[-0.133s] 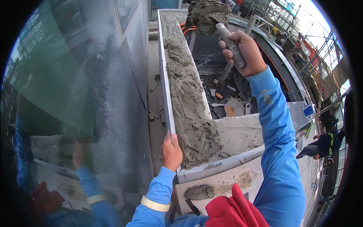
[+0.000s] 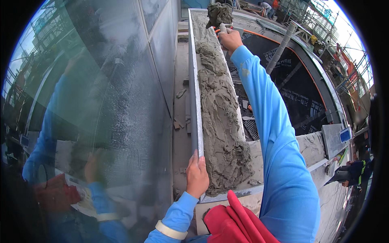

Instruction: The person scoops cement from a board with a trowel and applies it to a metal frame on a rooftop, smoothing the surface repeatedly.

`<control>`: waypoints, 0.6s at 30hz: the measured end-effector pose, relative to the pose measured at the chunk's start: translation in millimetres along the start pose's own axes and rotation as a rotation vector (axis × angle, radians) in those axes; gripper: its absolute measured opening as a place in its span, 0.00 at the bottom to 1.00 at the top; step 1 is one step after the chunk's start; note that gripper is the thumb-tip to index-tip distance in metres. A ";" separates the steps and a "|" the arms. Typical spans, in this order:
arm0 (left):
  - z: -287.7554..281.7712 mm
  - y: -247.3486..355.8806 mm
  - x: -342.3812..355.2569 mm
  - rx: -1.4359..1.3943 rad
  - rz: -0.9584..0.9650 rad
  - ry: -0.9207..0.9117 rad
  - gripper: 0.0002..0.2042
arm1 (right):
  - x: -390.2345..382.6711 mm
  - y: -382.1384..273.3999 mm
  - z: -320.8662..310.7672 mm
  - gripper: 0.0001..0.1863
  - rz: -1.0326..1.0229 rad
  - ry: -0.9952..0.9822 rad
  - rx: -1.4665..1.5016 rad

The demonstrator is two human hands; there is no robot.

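At the far end of a long wall top, my right hand (image 2: 230,40) is closed round the handle of a trowel (image 2: 223,28). A big lump of wet grey mortar (image 2: 220,14) sits at the trowel's far end and hides its blade. Rough mortar (image 2: 221,109) is spread along the wall top, uneven and lumpy near me. My left hand (image 2: 197,176) grips the top edge of a thin grey edging board (image 2: 195,81) that stands along the mortar's left side, with its fingers bent over the edge.
A glass wall (image 2: 121,101) with reflections rises close on the left, beyond a narrow gap holding scraps. Right of the mortar is a hollow lined with black sheeting (image 2: 298,87), crossed by a grey pipe (image 2: 281,47). Co-workers (image 2: 351,172) and scaffolding stand farther off.
My right hand has swung away from me and to the left with the loaded trowel, straightening the arm. My left hand keeps its hold on the board. The whole view has shifted.
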State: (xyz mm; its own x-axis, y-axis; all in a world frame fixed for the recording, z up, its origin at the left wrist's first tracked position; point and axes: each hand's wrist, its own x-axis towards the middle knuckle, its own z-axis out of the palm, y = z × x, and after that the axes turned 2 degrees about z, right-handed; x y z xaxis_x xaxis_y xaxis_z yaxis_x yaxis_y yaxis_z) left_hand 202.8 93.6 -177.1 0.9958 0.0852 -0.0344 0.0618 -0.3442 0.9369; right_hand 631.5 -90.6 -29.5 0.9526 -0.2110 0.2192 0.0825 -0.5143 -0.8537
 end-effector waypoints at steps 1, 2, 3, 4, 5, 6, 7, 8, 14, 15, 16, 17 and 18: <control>0.4 0.3 0.7 -0.006 -0.003 -0.001 0.25 | 28.4 23.4 36.3 0.18 0.101 0.105 -0.228; 0.8 0.7 0.7 -0.023 -0.018 0.013 0.26 | 47.2 44.9 61.4 0.20 0.126 0.039 -0.221; 1.0 0.9 0.3 -0.034 -0.036 0.033 0.26 | 61.2 59.4 76.3 0.20 0.164 0.036 -0.224; 1.7 0.3 0.4 -0.005 -0.046 0.042 0.25 | 68.5 68.3 89.7 0.21 0.067 0.073 -0.181; 3.2 -0.3 0.5 0.004 -0.064 0.051 0.25 | 73.3 72.8 92.9 0.20 0.074 0.082 -0.223; 3.2 -1.5 -3.6 0.008 -0.071 0.062 0.25 | 75.3 73.7 95.8 0.19 -0.067 0.185 -0.265; 4.5 -2.7 -3.8 0.000 -0.073 0.066 0.25 | 78.3 69.6 88.1 0.19 -0.092 0.221 -0.386; 5.9 -4.4 -0.7 -0.018 -0.027 0.086 0.25 | 83.1 56.8 79.8 0.18 -0.148 0.183 -0.403; -0.1 1.3 2.0 -0.040 0.013 0.069 0.24 | 49.7 -32.8 6.1 0.17 -0.246 0.136 0.079; -1.3 3.4 3.1 -0.048 -0.003 0.057 0.24 | 30.3 -50.9 -10.5 0.18 -0.253 0.144 0.180; -2.0 4.7 3.4 -0.046 0.025 0.066 0.24 | 7.9 -68.1 -28.1 0.19 -0.267 0.145 0.257; -2.6 4.9 3.3 -0.036 0.002 0.044 0.24 | -20.1 -79.6 -48.0 0.21 -0.285 0.146 0.303; -1.0 4.4 4.8 0.035 0.030 0.067 0.24 | -48.4 -91.2 -65.2 0.20 -0.318 0.122 0.346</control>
State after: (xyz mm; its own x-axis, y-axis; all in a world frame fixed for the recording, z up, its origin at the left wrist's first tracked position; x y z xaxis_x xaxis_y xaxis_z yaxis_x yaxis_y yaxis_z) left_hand 207.7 93.4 -172.8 0.9904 0.1367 0.0183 0.0354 -0.3804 0.9242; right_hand 558.8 -87.7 68.5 0.8248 -0.1945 0.5309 0.4765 -0.2663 -0.8379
